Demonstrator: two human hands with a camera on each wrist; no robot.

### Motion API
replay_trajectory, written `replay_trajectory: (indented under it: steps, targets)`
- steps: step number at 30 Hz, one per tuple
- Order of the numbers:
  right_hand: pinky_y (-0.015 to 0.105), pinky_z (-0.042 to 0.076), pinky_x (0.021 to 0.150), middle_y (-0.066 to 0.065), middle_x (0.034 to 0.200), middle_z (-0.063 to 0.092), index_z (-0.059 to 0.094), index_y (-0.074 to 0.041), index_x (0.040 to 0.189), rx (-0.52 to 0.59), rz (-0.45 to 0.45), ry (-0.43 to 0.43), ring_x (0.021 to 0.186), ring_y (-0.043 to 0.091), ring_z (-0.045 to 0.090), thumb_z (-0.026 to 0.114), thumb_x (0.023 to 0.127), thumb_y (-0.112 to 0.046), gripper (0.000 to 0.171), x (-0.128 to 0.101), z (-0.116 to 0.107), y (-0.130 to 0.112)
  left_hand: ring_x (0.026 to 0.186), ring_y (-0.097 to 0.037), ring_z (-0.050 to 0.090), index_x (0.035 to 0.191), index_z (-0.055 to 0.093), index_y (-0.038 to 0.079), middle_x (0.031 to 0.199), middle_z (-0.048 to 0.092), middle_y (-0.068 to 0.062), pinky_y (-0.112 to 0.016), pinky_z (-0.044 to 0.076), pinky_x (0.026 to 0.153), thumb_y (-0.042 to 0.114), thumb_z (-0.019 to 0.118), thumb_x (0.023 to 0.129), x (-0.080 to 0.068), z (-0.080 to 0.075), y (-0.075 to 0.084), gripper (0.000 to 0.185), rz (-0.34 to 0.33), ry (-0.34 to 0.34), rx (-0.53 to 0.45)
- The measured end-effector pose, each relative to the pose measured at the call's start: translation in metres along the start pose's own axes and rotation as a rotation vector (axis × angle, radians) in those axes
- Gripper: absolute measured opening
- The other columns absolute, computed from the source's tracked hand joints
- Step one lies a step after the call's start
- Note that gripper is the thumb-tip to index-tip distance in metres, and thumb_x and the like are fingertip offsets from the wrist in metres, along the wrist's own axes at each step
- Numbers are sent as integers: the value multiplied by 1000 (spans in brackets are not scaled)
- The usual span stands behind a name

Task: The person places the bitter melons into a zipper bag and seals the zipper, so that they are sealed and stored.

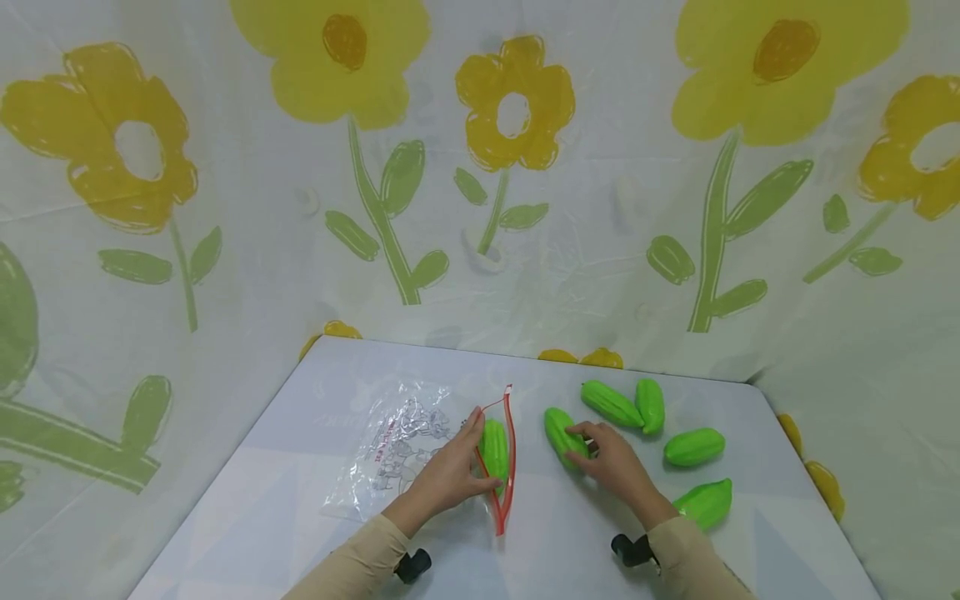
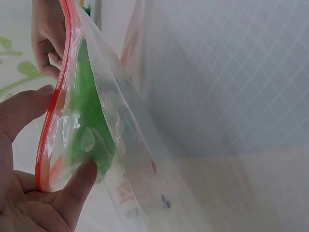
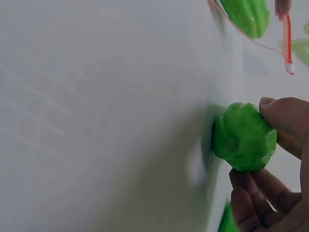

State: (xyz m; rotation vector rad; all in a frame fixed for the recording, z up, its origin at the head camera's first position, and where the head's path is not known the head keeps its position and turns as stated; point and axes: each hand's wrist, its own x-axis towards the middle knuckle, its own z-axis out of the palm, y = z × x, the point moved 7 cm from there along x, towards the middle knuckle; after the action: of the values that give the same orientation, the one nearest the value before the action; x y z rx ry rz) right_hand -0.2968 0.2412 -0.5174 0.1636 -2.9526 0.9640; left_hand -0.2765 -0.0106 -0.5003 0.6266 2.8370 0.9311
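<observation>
Item 1: clear zip bag (image 1: 405, 450) with red seal strip, lying on the white counter (image 1: 300, 517). I see my left hand (image 1: 450, 475) pinching the bag's mouth open, thumb and fingers curled on the red rim; the left wrist view confirms this grasp.

Item 2: one green ridged fruit (image 1: 494, 446) already inside the bag, just behind the opening.

Item 3: second green fruit (image 1: 562, 433) on the counter just right of the bag. My right hand (image 1: 615, 462) grasps it, fingers and thumb closed around its end, as the right wrist view shows.

Item 4: four more green fruits (image 1: 693, 447), loose on the counter to the right, well apart from the bag.
</observation>
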Motion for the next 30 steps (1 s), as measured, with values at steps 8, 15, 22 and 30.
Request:
replay_trajectory:
  steps: [8, 15, 22, 30]
  targets:
    - [27, 49, 69, -5, 93, 56, 62, -27, 109, 36, 17, -2, 81, 10, 55, 76, 76, -31, 36, -18, 5, -8, 139, -22, 24, 150, 13, 13, 156, 9, -1, -37, 38, 102, 45, 77, 71, 0, 0, 0, 106, 0, 3, -4]
    - [27, 49, 68, -3, 96, 55, 60, -28, 113, 51, 56, -15, 80, 9, 55, 76, 75, -33, 41, -29, 11, -10, 139, -21, 23, 150, 12, 14, 156, 8, 0, -37, 37, 104, 45, 76, 72, 0, 0, -1, 106, -3, 2, 10]
    - [27, 48, 64, -2, 103, 58, 56, -32, 122, 81, 71, -37, 80, 10, 55, 75, 76, -35, 50, -33, 12, -11, 139, -21, 22, 150, 13, 13, 156, 9, 1, -38, 36, 104, 45, 76, 72, 0, 1, -2, 105, -4, 8, 6]
    - [26, 45, 53, 3, 122, 58, 55, -35, 125, 159, 75, -100, 71, 7, 55, 69, 80, -41, 47, -35, 15, -12, 139, -20, 22, 150, 13, 13, 156, 8, 0, -38, 36, 104, 45, 76, 72, 0, 0, -1, 105, -1, 10, 17]
